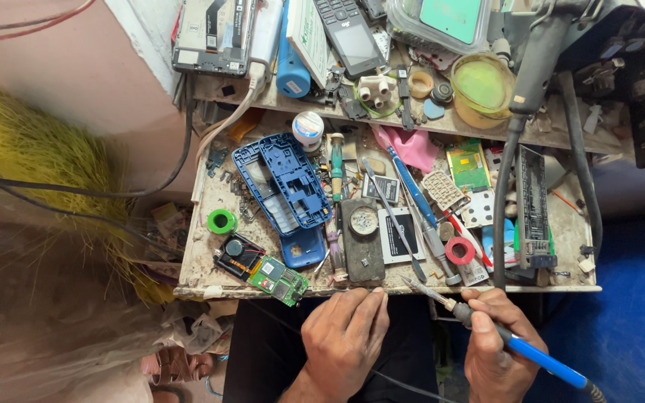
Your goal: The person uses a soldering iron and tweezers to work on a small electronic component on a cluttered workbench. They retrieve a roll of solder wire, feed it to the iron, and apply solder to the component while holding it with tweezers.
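A cluttered workbench [210,280], its pale top stained and chipped, fills the middle of the view, with a shelf above it crowded with phones and small parts. On the bench, the biggest loose piece is a blue phone housing frame [285,183] lying slantwise, with a blue back cover [304,248] below it. To the right of these lies a dark rectangular block [362,242] carrying a round tin, and beside that a flat phone battery [401,235]. Near the front edge at the left sits a green circuit board [278,278], with a small green ring [222,221] above and to its left. A red tape roll [460,251] lies further right.

The left hand [345,339] rests at the front edge of the bench, fingers curled down and mostly closed; whether it has anything under it I cannot tell. The right hand [496,347] is wrapped closed around a soldering iron [516,345] in a pen grip. The iron's long axis runs diagonally: its blue handle trails toward the lower right, and its metal tip points up and left, ending just over the bench edge, between the two hands and near the left hand's fingertips.
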